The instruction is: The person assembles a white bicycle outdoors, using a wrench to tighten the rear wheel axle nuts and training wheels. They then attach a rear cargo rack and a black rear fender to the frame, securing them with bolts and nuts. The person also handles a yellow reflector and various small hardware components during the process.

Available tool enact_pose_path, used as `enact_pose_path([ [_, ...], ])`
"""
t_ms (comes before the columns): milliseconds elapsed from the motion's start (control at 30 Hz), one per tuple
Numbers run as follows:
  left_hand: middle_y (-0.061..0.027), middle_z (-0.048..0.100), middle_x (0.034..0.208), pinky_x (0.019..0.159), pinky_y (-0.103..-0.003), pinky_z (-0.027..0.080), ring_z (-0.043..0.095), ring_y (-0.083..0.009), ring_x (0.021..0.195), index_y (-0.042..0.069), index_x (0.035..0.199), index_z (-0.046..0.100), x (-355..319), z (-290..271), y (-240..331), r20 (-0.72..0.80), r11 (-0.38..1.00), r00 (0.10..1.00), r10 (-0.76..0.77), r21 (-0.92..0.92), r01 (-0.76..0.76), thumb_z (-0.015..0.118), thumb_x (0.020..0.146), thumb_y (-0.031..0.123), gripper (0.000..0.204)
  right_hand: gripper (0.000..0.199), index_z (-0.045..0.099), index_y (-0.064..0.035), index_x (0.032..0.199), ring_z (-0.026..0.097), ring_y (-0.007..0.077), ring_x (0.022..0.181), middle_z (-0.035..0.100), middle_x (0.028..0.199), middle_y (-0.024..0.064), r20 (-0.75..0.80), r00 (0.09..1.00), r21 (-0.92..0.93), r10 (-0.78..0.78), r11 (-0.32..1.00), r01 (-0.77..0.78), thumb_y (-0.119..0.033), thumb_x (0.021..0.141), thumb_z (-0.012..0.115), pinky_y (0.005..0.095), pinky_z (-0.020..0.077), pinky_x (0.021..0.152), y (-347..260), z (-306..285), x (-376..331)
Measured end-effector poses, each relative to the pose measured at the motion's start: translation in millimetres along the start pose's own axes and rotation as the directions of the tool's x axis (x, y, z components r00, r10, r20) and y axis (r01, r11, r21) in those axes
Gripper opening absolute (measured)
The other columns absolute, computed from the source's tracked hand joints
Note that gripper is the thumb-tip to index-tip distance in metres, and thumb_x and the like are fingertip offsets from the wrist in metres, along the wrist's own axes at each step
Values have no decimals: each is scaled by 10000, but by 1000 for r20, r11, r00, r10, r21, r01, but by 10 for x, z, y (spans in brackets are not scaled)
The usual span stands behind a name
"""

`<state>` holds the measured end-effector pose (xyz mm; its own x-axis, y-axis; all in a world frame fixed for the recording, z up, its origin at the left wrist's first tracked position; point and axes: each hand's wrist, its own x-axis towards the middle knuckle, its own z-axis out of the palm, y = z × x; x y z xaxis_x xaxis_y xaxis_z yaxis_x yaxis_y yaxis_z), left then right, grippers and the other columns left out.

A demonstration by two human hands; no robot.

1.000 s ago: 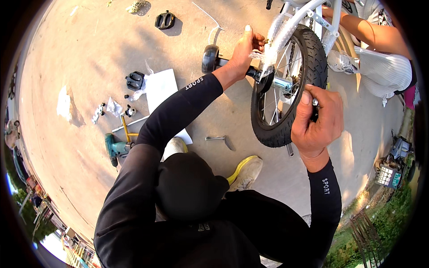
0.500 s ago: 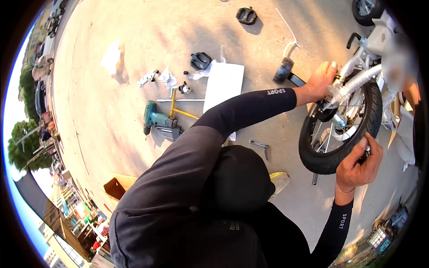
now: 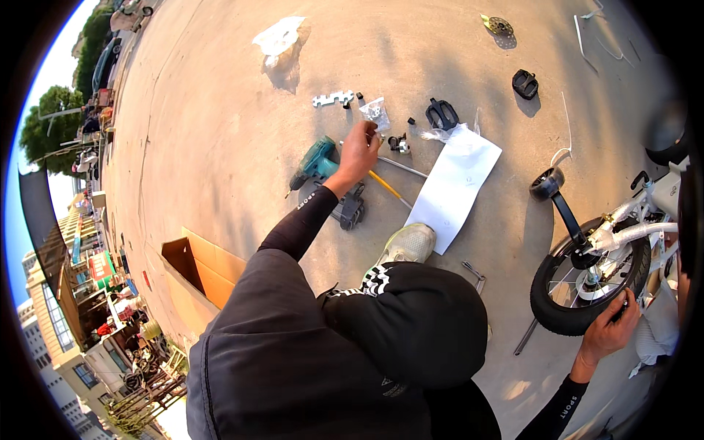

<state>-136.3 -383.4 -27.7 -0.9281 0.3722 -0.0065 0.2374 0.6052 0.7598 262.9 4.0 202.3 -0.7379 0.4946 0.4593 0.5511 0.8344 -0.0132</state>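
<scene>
So we're outdoors on bare concrete (image 3: pixel 220 132): our left hand (image 3: pixel 361 150) pinches a small part at upper centre beside the drill (image 3: pixel 317 163), right hand (image 3: pixel 607 331) gripping the tyre (image 3: pixel 548 312) lower right.

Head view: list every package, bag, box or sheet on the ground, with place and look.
Small clear bag: at the left hand's fingertips, crinkled.
White sheet: right of that hand, flat, rectangular.
Cardboard box: lower left, open, brown.
Pale plastic bag: top, crumpled.
</scene>
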Motion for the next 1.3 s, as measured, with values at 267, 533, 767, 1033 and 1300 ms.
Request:
enact_pose_path([
  [267,-204,677,960,788,-453,519,651,-384,908,9,1057,630,1033,-451,-932,-33,915,999,14,403,0,743,855,253,335,195,631,34,1112,638,214,894,664,983,111,92,971,137,221,963,-232,-134,1039,562,348,512,779,-44,-129,-20],
  [533,-161,669,913,756,-383,531,662,-290,825,-22,1027,642,864,-378,-994,-8,933,988,152,331,-141,673,900,65,156,190,575,-19,1021,486,71,644,511,742,-1,727,594,671,344,-173,-721,-163,1056,456,236,439,590,-933,-365,47],
  [767,-85,641,1045,832,-294,568,683,-162,961,4,1083,626,-36,-106,2494,514,771,603,609,-561,-301,708,836,-93,278,285,581,3,1153,551,129,687,583,790,66,833,548,543,70,-292,-788,-242,1064,468,292,484,659,-1429,-629,174],
  [1033,-106,704,1007,744,-321,582,716,-236,903,43,976,636,-768,290,4539,470,397,65,880,-652,-646,796,767,-33,274,375,569,42,1196,610,125,767,651,852,92,647,700,749,302,-80,-658,-296,1036,584,272,479,681,-838,-978,15],
  [1300,-75,714,956,690,-349,591,725,-258,870,74,1000,612,-1390,811,4899,586,143,-239,775,-531,-835,843,739,110,351,271,560,-27,1201,487,33,602,617,840,13,713,692,660,110,-436,-612,-229,1026,605,202,400,531,-88,-726,-777],
])
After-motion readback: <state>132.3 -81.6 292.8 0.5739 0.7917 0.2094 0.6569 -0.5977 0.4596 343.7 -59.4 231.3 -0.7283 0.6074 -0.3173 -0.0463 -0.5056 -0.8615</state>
